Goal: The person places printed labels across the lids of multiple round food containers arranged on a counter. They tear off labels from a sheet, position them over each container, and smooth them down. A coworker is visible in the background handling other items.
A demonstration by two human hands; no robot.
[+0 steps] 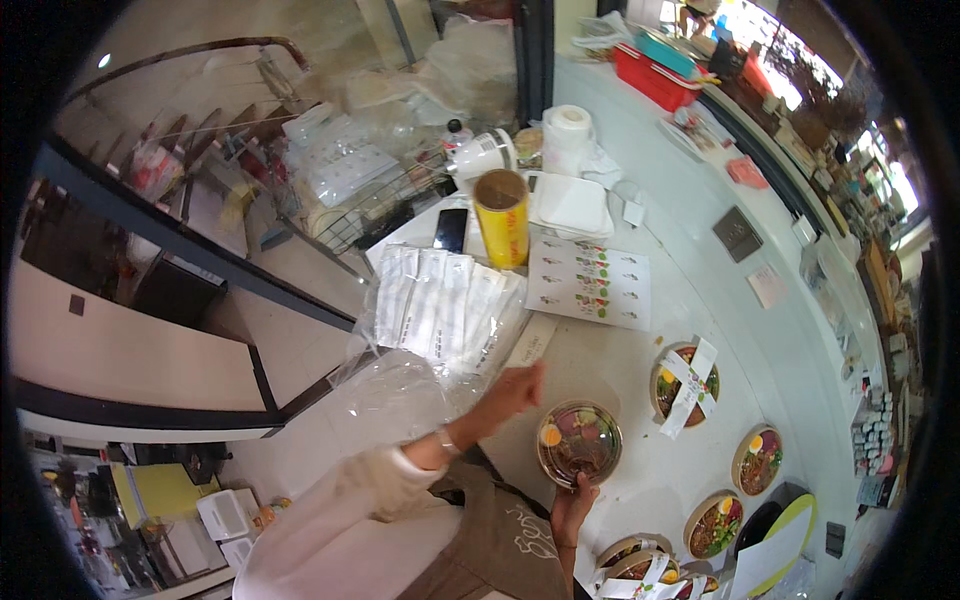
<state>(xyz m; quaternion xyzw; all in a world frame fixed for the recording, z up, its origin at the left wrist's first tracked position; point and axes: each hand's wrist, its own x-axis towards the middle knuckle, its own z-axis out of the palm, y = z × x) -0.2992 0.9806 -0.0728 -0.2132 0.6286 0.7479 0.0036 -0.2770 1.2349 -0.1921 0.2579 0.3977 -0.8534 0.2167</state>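
Observation:
My right hand holds a round lidded bowl at its near rim, with the thumb against the clear lid. Noodles, a halved egg and pink and green toppings show through it. My left hand is blurred, its fingers curled, left of the bowl and beside the lower end of a printed paper strip; whether it grips anything is unclear. Clear plastic packaging with white wrapped packets lies beyond the left forearm. Another lidded bowl, right of mine, carries crossed paper bands.
A printed sheet, a yellow cylinder, a dark phone, white trays and a paper roll stand or lie farther back. Several bowls occupy the lower right, near a green-rimmed round object.

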